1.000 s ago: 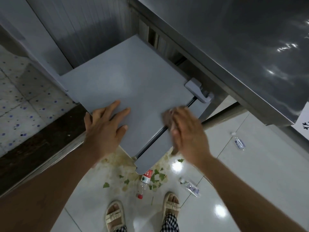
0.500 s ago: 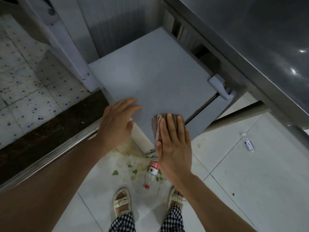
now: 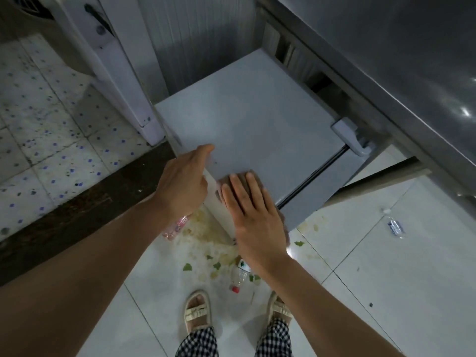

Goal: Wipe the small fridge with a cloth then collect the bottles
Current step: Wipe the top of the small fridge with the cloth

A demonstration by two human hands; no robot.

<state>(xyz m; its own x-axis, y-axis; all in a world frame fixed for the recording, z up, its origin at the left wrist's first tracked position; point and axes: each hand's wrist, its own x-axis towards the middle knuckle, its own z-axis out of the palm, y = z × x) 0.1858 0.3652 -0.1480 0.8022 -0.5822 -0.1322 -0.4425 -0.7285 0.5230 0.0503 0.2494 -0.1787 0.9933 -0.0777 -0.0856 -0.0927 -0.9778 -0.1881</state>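
Glossy white floor tiles (image 3: 373, 292) fill the lower half of the frame, littered with green scraps and a yellowish spill near the fridge's front corner. At the centre stands the small grey fridge (image 3: 257, 124), seen from above, tucked beside a steel cabinet (image 3: 386, 47) at the upper right.

On the near corner of the fridge top lies a brownish cloth (image 3: 231, 180), pressed flat under the right hand (image 3: 253, 217), whose fingers are straight and spread, so the grip is released rather than curled round the cloth. The left hand (image 3: 184, 181) rests at the fridge's left edge with its fingers reaching onto the top, also released and holding nothing.

Three bottles lie on the floor: a pink-labelled bottle (image 3: 176, 226) just under the left wrist, a clear bottle with a red cap (image 3: 238, 278) in front of the sandalled feet (image 3: 197, 311), and a small bottle (image 3: 395, 225) well apart at the right.
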